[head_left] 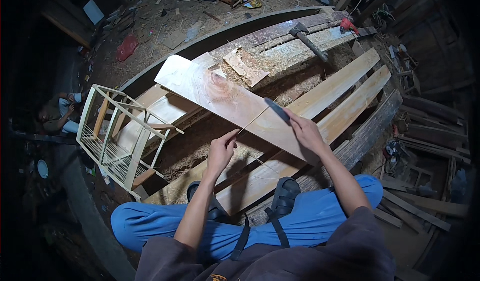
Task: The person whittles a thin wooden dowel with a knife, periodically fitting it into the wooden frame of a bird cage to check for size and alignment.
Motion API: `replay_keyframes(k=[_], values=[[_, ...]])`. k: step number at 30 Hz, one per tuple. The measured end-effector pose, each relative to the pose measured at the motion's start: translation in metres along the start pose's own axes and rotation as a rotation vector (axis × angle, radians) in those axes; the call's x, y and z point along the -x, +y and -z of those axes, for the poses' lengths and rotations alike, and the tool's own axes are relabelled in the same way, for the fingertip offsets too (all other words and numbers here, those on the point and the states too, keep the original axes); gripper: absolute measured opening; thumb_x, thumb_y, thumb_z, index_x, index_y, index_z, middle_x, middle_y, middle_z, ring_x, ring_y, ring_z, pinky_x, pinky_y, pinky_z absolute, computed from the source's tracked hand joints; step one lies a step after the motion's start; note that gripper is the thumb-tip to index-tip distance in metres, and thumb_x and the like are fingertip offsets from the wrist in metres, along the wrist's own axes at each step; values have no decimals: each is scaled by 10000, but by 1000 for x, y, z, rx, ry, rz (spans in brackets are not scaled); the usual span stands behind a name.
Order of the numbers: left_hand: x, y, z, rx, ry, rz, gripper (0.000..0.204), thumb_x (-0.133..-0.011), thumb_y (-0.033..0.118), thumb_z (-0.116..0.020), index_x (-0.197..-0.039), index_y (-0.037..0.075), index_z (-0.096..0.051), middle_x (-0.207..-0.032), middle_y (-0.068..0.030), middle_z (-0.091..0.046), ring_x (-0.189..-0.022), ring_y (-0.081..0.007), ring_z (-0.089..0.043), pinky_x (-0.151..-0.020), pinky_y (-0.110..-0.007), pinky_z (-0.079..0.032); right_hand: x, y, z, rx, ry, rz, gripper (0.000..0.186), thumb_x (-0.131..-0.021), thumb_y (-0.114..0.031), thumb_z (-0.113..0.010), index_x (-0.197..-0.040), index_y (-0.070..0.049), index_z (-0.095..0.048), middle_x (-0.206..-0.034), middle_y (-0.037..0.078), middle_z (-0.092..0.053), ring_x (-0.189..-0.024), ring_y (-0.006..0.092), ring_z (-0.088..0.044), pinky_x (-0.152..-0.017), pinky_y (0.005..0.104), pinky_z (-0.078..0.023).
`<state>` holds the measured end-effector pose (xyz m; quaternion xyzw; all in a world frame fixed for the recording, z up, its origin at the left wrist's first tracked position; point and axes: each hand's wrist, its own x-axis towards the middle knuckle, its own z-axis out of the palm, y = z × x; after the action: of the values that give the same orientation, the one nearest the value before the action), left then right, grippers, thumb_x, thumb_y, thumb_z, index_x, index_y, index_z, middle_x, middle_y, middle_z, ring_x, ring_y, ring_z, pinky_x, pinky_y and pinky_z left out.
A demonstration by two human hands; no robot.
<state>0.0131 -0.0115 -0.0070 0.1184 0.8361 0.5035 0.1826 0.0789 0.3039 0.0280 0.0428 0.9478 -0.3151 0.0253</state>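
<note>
The left hand (221, 153) has its grip pinched together on the near end of a thin stick (254, 120), thumb and forefinger meeting on it, while the right hand (306, 134) has its grip clamped on a dark knife (278, 111), whose handle is mostly hidden in the fingers. The stick slants up and to the right from the left hand, its far end meeting the blade in this view, above a broad pale board (215, 92). The board runs from upper left to lower right, across other long planks (352, 103). The person sits with knees spread, in blue trousers (320, 206) and dark sandals (285, 197). Left of the board stands a slatted frame (141, 140), tilted in view. Beyond the board lie a rough wood scrap (245, 66) among shavings, a hammer-like tool (312, 44) with a wooden handle, and a red tool (348, 27). A red bag (127, 48) lies on the littered floor (150, 28), and another person (64, 112) sits at far left.
</note>
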Motion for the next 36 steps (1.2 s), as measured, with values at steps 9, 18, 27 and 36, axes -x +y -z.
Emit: replay_keyframes(k=[9, 18, 27, 36], values=[[7, 11, 6, -161, -13, 28, 482, -904, 15, -547, -1327, 198, -690, -733, -120, -648, -582, -132, -501, -631, -306, -479, 8, -9, -21, 84, 50, -164, 478, -1021, -158, -483, -1487, -257, -521, -933, 190, -700, -851, 348, -696, -783, 448, -544], [6, 15, 3, -180, 18, -18, 441, -900, 15, -572, -1271, 202, -719, -892, -232, -678, -747, -364, -676, -717, -423, -525, -1, 1, -20, 135, 244, -97, 438, -1024, -326, -495, -1456, -289, -556, -768, 165, -688, -679, 339, -684, -650, 470, -538], [6, 16, -1, -174, 31, -24, 599, -807, -34, -495, -1304, 229, -701, -858, -236, -681, -582, -232, -589, -653, -360, -502, 5, 2, -30, 137, 228, -123, 455, -1022, -312, -496, -1476, -309, -532, -706, 151, -668, -628, 308, -674, -630, 450, -538], [7, 10, -1, -152, 59, -61, 548, -840, -39, -509, -1285, 207, -713, -780, -250, -626, -543, -180, -510, -599, -331, -465, 2, -21, -39, 137, 119, -236, 441, -1024, -286, -499, -1461, -307, -550, -749, 139, -689, -655, 314, -688, -620, 438, -539]])
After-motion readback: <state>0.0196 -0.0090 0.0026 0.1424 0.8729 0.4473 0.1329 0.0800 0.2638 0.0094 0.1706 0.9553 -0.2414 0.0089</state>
